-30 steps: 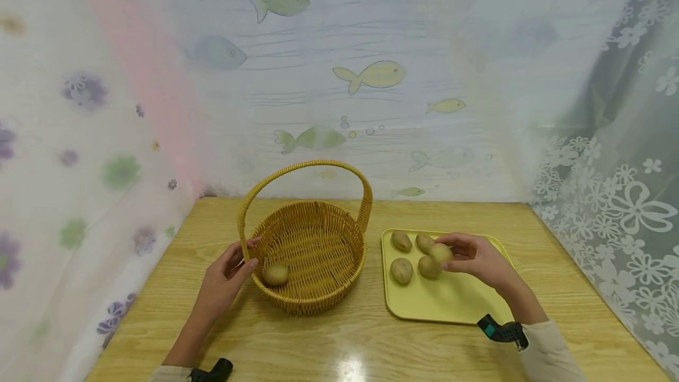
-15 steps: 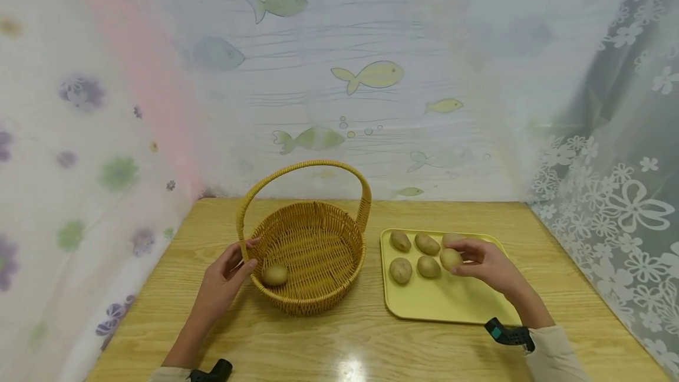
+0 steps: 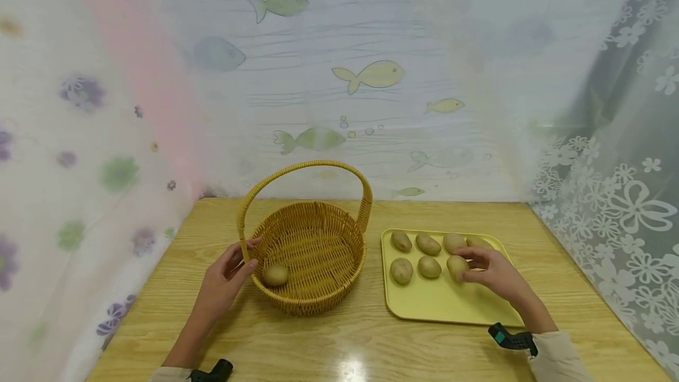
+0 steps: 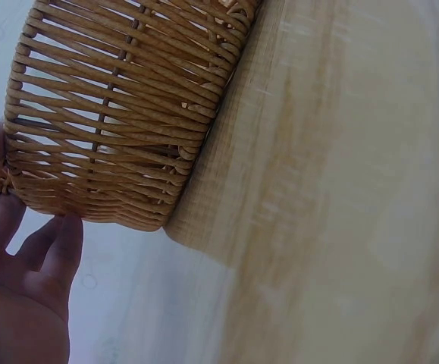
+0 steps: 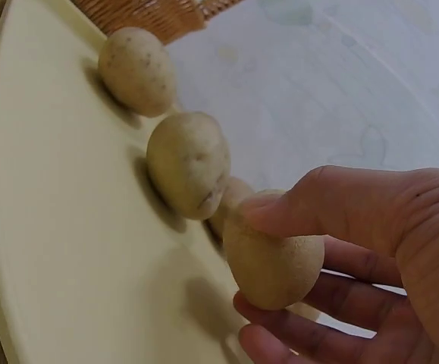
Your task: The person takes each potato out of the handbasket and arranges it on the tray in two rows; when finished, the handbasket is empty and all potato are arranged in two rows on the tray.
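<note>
A wicker basket (image 3: 313, 306) with a tall arched handle stands left of the middle, one potato (image 3: 276, 275) lying inside it near the left. My left hand (image 3: 225, 276) grips the basket's left rim by the foot of the handle; in the left wrist view its fingers touch the woven wall (image 4: 105, 114). Over the yellow tray (image 3: 424, 305), thumb and fingers of my right hand (image 3: 493, 273) pinch a potato (image 5: 272, 262), which looks slightly raised in the right wrist view. Several potatoes lie on the tray in rough rows, among them one potato (image 3: 429, 266) just left of the held one.
The wooden table (image 3: 339, 341) bears both basket and tray, with a strip of bare wood between them. A curtain printed with fish (image 3: 371, 105) hangs behind the table, and flowered sheets (image 3: 79, 193) close in the sides.
My right hand has moved right across the tray with the potato, uncovering potatoes in the back row. The left hand and the basket stay where they were.
</note>
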